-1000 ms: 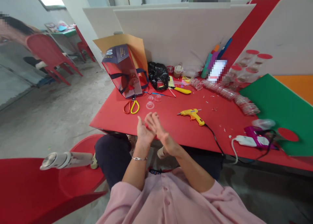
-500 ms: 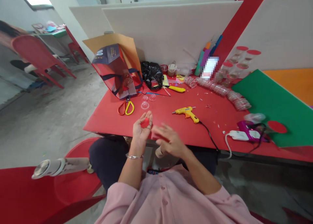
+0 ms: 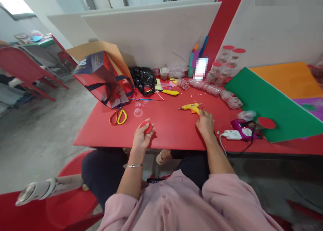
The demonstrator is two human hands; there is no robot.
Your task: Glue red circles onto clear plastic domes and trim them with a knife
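My left hand [image 3: 141,137] holds a round red disc [image 3: 146,127] above the front of the red table [image 3: 169,128], fingers curled round its edge. To the right, my right hand [image 3: 205,124] has its fingers on the handle of a yellow glue gun [image 3: 189,107], which lies with its nozzle to the left. My hand covers most of the handle. Beyond my left hand sit several small clear plastic domes [image 3: 138,112]. Scissors [image 3: 118,117] with one red and one yellow handle lie left of them.
A paper bag [image 3: 101,79] stands at the back left beside a black plastic bag [image 3: 143,79]. A yellow cutter [image 3: 169,92] lies near it. Stacked clear plastic pieces [image 3: 214,89] curve along the back right. A purple power socket [image 3: 243,129] and a green board [image 3: 271,106] are at the right.
My right hand has moved right, away from my left hand, and onto the glue gun's handle. My left hand still holds the red disc, now turned more face-up. The view has shifted right.
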